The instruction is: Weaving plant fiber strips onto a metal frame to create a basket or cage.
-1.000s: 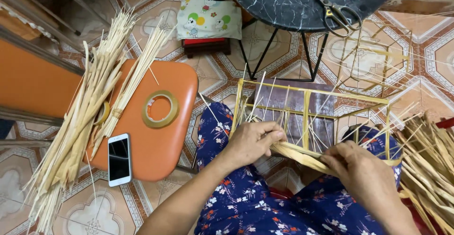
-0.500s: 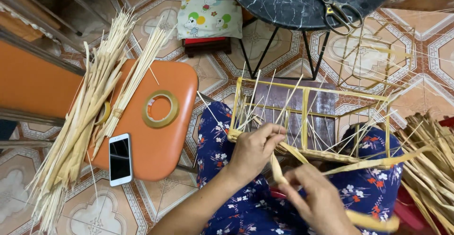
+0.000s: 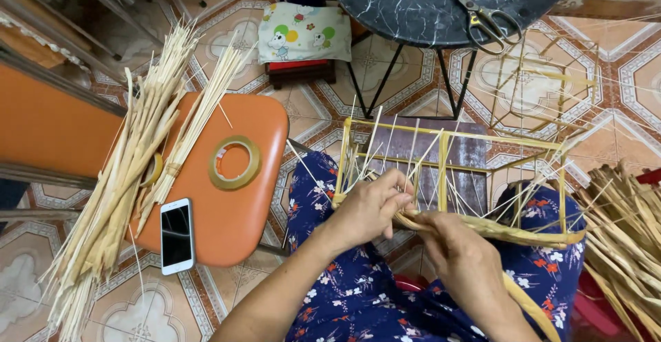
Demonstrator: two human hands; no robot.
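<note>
Since half a second ago the right hand [image 3: 460,256] has risen from low near the lap to meet the left hand [image 3: 370,206] at the lower rail of the bamboo frame [image 3: 444,151], which rests across the lap at about 3 o'clock from the orange chair [image 3: 231,197]. Both hands are curled shut on a flat straw strip [image 3: 502,230] that runs along that rail toward 3 o'clock; the left fingers pinch it among the thin upright sticks, the right thumb presses it down. Doing this well looks to call for keeping the strip flat and taut, threading it alternately past each stick and pushing it snug to the rail. At 9 o'clock lie a straw bundle [image 3: 131,170], a tape roll [image 3: 235,162] and a phone [image 3: 176,235]; scissors [image 3: 485,15] sit on the dark tabletop [image 3: 441,12] at 12
</note>
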